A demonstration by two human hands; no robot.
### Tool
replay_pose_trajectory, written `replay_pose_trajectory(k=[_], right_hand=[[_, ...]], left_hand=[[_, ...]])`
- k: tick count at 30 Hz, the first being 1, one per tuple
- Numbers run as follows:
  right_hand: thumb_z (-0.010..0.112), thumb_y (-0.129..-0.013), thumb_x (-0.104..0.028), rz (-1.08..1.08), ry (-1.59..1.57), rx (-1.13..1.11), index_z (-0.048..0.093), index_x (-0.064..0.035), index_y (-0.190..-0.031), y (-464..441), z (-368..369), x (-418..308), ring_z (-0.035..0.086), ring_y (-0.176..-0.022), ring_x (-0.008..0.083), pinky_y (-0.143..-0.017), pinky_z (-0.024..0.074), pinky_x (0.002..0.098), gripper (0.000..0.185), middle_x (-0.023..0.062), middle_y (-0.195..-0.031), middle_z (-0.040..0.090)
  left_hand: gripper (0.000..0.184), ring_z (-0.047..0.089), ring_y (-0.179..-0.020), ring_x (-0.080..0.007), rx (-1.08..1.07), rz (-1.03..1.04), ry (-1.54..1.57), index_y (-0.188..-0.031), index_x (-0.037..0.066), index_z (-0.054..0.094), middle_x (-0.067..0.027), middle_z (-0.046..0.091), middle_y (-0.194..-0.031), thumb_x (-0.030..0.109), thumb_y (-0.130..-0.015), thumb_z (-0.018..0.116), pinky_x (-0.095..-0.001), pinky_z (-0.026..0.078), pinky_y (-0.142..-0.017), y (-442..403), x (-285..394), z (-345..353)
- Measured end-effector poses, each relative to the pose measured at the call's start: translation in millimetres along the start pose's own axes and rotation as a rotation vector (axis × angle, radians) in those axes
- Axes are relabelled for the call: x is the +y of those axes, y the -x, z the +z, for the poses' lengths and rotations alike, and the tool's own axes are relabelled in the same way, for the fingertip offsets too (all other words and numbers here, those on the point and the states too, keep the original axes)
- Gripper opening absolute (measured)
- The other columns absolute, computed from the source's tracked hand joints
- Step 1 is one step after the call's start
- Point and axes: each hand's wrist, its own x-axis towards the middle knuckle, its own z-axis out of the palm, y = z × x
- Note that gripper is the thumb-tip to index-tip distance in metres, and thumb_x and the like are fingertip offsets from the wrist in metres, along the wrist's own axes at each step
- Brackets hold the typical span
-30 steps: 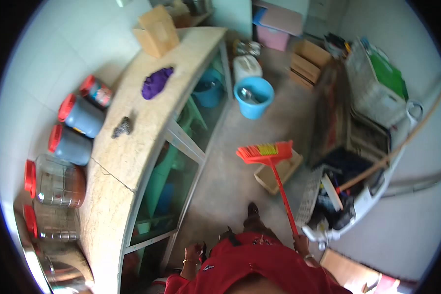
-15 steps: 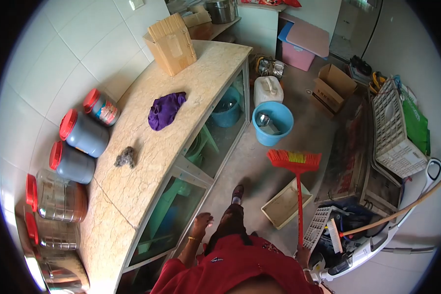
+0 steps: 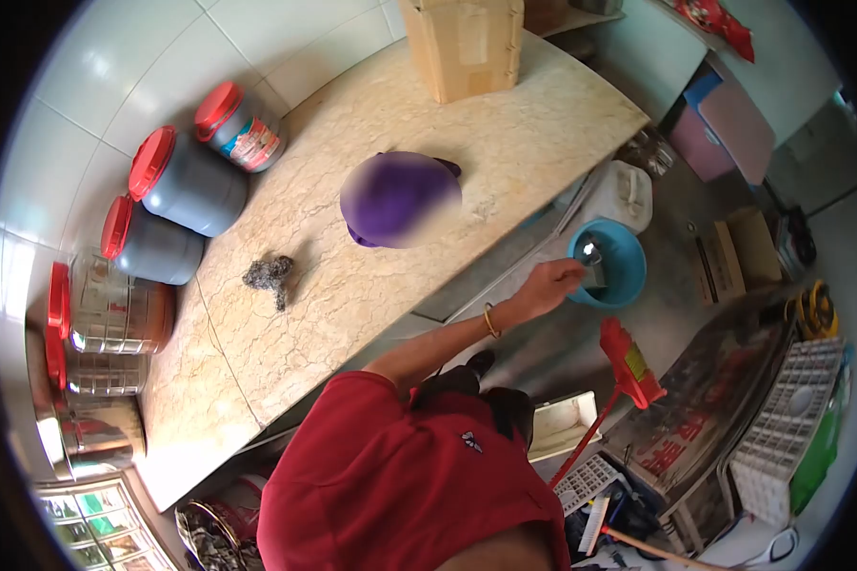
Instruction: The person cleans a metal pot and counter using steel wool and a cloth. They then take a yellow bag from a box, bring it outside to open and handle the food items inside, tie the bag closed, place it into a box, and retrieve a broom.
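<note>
My left hand, with a gold bangle on its wrist, is stretched out over the counter's front side, just in front of the light blue bucket. Its fingers look loosely extended, and no object shows in them. Metal-looking items lie inside the bucket. A red broom is held with its bristle head up; the lower handle passes behind my red shirt, so my right hand is hidden. On the marble counter rest a purple cloth, partly blurred, and a grey steel-wool scrubber.
Red-lidded jars line the wall, and a cardboard box stands at the counter's back. On the floor are a white jerrycan, an open carton and a cream tray. White plastic crates stand to the right.
My left hand has swung from beside my body out toward the bucket. The view has turned left and closer to the counter. My right hand has left view, and the broom head now tilts.
</note>
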Motion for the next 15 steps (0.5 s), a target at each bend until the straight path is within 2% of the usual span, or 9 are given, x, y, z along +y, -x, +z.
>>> replay_pose_trajectory(k=[2, 6, 8, 10, 12, 13, 15], right_hand=[[0.062, -0.081, -0.020, 0.082, -0.070, -0.016, 0.054, -0.0029, -0.073, -35.2, -14.8, -4.2, 0.048, -0.038, 0.0165, -0.033, 0.0394, 0.0337, 0.021, 0.0053, -0.051, 0.049], [0.062, -0.081, -0.018, 0.281, -0.272, -0.006, 0.053, -0.0032, -0.074, -109.6, -38.3, -30.0, 0.047, -0.037, 0.0166, -0.033, 0.0394, 0.0338, 0.019, 0.0052, -0.051, 0.049], [0.062, -0.080, -0.017, 0.388, -0.373, -0.029, 0.053, -0.0033, -0.075, -129.2, -46.4, -30.6, 0.047, -0.037, 0.0166, -0.032, 0.0394, 0.0339, 0.018, 0.0052, -0.051, 0.048], [0.062, -0.080, -0.016, 0.494, -0.474, -0.058, 0.052, -0.0034, -0.076, -150.2, -52.5, -26.4, 0.047, -0.037, 0.0166, -0.032, 0.0394, 0.0340, 0.017, 0.0051, -0.051, 0.048], [0.062, -0.080, -0.015, 0.591, -0.567, -0.091, 0.052, -0.0035, -0.076, -178.2, -61.4, -12.4, 0.046, -0.036, 0.0167, -0.032, 0.0394, 0.0341, 0.016, 0.0051, -0.051, 0.048], [0.062, -0.079, -0.014, 0.635, -0.610, -0.109, 0.052, -0.0036, -0.077, -195.5, -67.6, -2.5, 0.046, -0.036, 0.0167, -0.032, 0.0393, 0.0341, 0.016, 0.0051, -0.051, 0.048], [0.062, -0.079, -0.013, 0.717, -0.679, -0.148, 0.051, -0.0037, -0.077, -235.2, -88.1, 28.6, 0.046, -0.036, 0.0167, -0.032, 0.0393, 0.0342, 0.015, 0.0050, -0.051, 0.047]], left_hand=[[0.017, 0.058, -0.074, -0.0130, -0.023, 0.067, 0.031, -0.100, 0.001, 0.060, -0.0055, 0.062, -0.082, 0.011, -0.086, 0.057, -0.0267, 0.047, -0.066, -11.6, 18.2, -3.8], [0.020, 0.062, -0.085, -0.0235, 0.117, 0.216, -0.277, -0.103, 0.002, 0.059, -0.0131, 0.061, -0.096, 0.006, -0.083, 0.058, -0.0323, 0.050, -0.072, 1.6, 32.5, -20.9], [0.024, 0.061, -0.093, -0.0298, 0.190, 0.320, -0.509, -0.105, 0.003, 0.059, -0.0146, 0.059, -0.105, 0.005, -0.081, 0.059, -0.0377, 0.050, -0.077, 8.3, 40.7, -42.9], [0.030, 0.057, -0.095, -0.0346, 0.365, 0.592, -0.916, -0.107, 0.004, 0.057, -0.0184, 0.057, -0.107, 0.001, -0.077, 0.055, -0.0395, 0.048, -0.079, 4.9, 41.9, -74.8], [0.035, 0.050, -0.108, -0.0349, 0.535, 0.479, -1.400, -0.107, 0.003, 0.058, -0.0189, 0.053, -0.116, 0.007, -0.072, 0.062, -0.0503, 0.040, -0.089, 5.7, 56.2, -112.1], [0.042, 0.047, -0.111, -0.0357, 0.605, 0.468, -1.434, -0.109, 0.008, 0.059, -0.0174, 0.050, -0.122, 0.014, -0.069, 0.067, -0.0521, 0.036, -0.090, 1.2, 63.9, -136.1], [0.046, 0.044, -0.114, -0.0382, 0.733, 0.168, -1.633, -0.115, 0.012, 0.058, -0.0180, 0.048, -0.125, 0.023, -0.071, 0.069, -0.0524, 0.034, -0.092, -5.9, 84.9, -159.6]])
